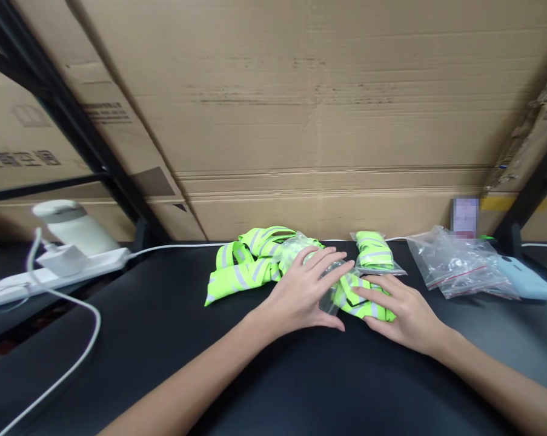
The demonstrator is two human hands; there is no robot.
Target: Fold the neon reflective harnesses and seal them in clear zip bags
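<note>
My left hand (300, 292) reaches over a clear plastic bag, its fingers stretched and its thumb held apart. Part of that bag lies behind the fingers, so the contact there is hard to make out. A folded bundle of neon-yellow reflective strap (361, 303) sits under my right hand (403, 312), with fingers on top and the thumb along its near edge. Loose loops of the same reflective strap (243, 272) are heaped left of my left hand. Just beyond my right hand lies a packed clear bag (375, 251) with a rolled strap inside.
Several clear zip bags (464, 266) lie at the right, partly over a light-blue case (527, 278). At the left are a white power strip (59, 275), a cable and a white bottle (76, 227). Cardboard (318, 121) stands behind the black table (277, 387).
</note>
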